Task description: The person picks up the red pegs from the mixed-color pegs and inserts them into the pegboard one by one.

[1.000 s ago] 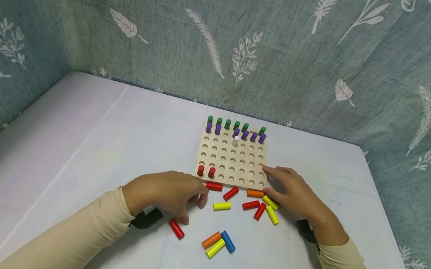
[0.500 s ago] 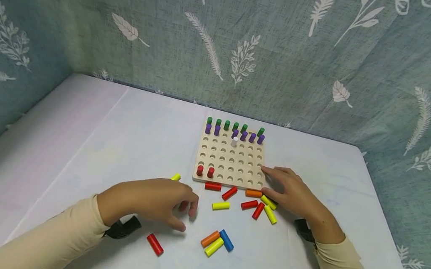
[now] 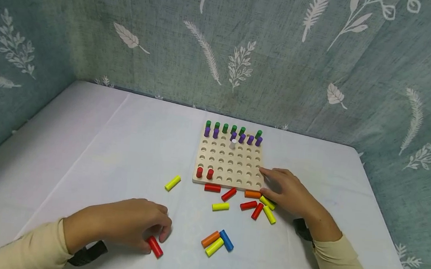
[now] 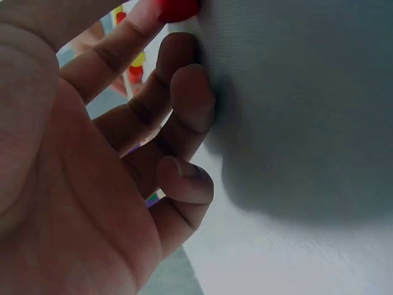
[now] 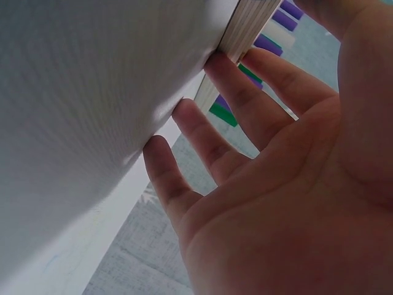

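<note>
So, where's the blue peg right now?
In the head view, the blue peg lies on the white cloth in the lower middle, below the pegboard, just right of an orange peg and a yellow peg.

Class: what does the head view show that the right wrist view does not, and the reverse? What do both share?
Only the head view: the left hand, both sleeves, loose red pegs, yellow pegs, orange pegs, a blue peg, and two red pegs standing in the pegboard.

Only the right wrist view: the palm of the right hand.

Both: that hand at the pegboard's edge, green pegs, purple pegs, a white peg, the tablecloth and the patterned backdrop.
</note>
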The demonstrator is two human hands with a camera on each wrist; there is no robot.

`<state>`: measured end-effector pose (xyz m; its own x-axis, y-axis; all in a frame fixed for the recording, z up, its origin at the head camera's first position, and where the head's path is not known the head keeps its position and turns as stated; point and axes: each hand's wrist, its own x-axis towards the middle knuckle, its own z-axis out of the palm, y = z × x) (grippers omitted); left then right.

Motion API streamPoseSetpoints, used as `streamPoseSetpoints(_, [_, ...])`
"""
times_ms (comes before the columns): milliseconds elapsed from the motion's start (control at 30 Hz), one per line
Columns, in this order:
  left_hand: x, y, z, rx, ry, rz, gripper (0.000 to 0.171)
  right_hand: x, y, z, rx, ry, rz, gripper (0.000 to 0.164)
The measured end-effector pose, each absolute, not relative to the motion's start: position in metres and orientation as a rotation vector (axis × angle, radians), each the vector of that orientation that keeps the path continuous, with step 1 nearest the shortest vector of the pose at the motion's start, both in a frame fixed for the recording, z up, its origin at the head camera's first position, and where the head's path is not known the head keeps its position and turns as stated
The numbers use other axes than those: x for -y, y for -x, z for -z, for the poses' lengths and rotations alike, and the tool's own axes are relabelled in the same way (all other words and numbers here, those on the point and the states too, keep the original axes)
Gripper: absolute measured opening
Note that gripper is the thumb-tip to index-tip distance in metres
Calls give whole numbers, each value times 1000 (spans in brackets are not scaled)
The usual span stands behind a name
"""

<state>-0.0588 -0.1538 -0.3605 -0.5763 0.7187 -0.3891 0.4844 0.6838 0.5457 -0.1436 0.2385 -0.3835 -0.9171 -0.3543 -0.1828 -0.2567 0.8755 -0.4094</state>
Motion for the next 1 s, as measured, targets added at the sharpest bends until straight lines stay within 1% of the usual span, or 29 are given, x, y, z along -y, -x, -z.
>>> streamPoseSetpoints(467, [137, 75, 360, -2316, -1054, -553, 27, -240, 144, 386, -2801, 477, 553, 65])
streamPoseSetpoints(733, [121, 90, 357, -2398, -1065, -626, 15, -241, 143, 389, -2792, 456, 554, 65])
streamPoseSetpoints(1000, [109, 102, 354, -2557, -1084, -691, 16, -241, 144, 388, -2814, 476, 552, 65])
